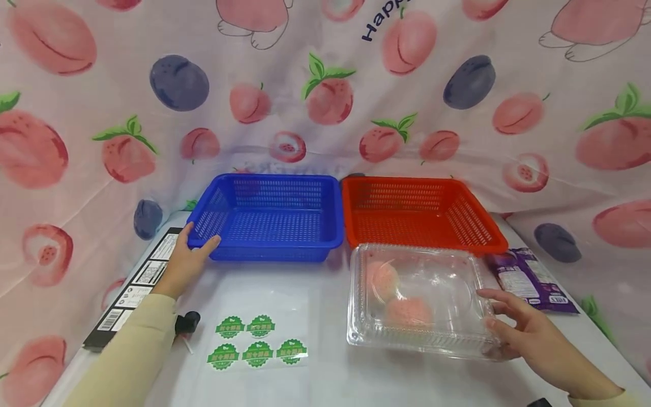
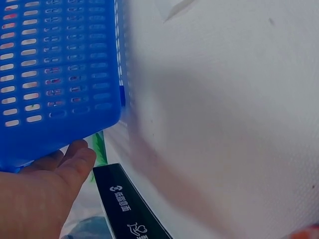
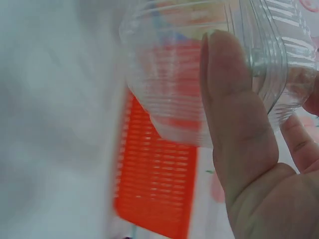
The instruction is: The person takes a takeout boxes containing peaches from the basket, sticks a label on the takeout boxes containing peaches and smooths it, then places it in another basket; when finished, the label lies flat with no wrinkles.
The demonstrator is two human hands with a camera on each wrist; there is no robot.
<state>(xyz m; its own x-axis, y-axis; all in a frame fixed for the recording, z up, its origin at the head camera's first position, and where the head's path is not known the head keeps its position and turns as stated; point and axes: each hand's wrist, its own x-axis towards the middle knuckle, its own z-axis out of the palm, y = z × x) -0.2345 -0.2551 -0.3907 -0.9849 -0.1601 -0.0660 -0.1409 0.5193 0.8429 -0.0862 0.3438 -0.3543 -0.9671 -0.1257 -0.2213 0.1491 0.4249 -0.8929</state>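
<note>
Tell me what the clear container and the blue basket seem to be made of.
Clear container: probably thin plastic, glossy; it is see-through, with bright glare and ribbed sides. Blue basket: likely moulded plastic, slightly shiny; even colour and rows of slots.

On our white bench (image 1: pixel 366 384), a blue basket (image 1: pixel 269 252) and a red basket (image 1: pixel 465 240) stand side by side toward the back; we see a long black box (image 1: pixel 133 291) at left, a purple packet (image 1: pixel 534 281) at right, and a sheet of five green stickers (image 1: pixel 258 353) nearer us.
</note>
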